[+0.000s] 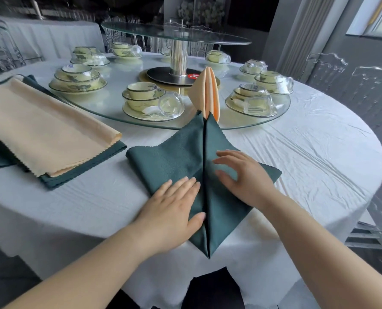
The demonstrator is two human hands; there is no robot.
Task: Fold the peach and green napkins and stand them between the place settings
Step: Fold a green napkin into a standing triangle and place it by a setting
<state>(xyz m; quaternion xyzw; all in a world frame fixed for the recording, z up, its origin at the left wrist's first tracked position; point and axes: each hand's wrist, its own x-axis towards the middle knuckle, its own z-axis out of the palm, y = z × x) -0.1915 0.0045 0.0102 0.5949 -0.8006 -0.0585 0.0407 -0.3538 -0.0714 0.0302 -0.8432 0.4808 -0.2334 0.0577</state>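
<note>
The fingers [181, 186] of the left hand [174, 204] lie straight and close together, flat on the left flap of the green napkin [170, 159], and the thumb lies just beside the middle line of the fold. The fingers [227, 155] of the right hand [245, 175] are a little spread and lightly bent over the right flap, with the tips pointing to the same middle line; whether the palm presses the cloth cannot be told. Neither hand pinches anything. The green napkin lies on the white tablecloth [297, 152] in front of the person, folded to a kite shape. Its two flaps meet along a dark line, the far tip reaches the edge of the glass disc [109, 114], and the near tip hangs over the table edge. Just behind the far tip a peach napkin [205, 92] stands upright on the glass disc, folded to a tall pointed shape, between two place settings [150, 101] of stacked bowls, plates and glass cups. To the left, near the green napkin but apart from it, a pile of flat napkins [40, 126] lies on the cloth, peach on top and green under it. A higher glass turntable [174, 34] stands on a metal post in the middle of the table.
</note>
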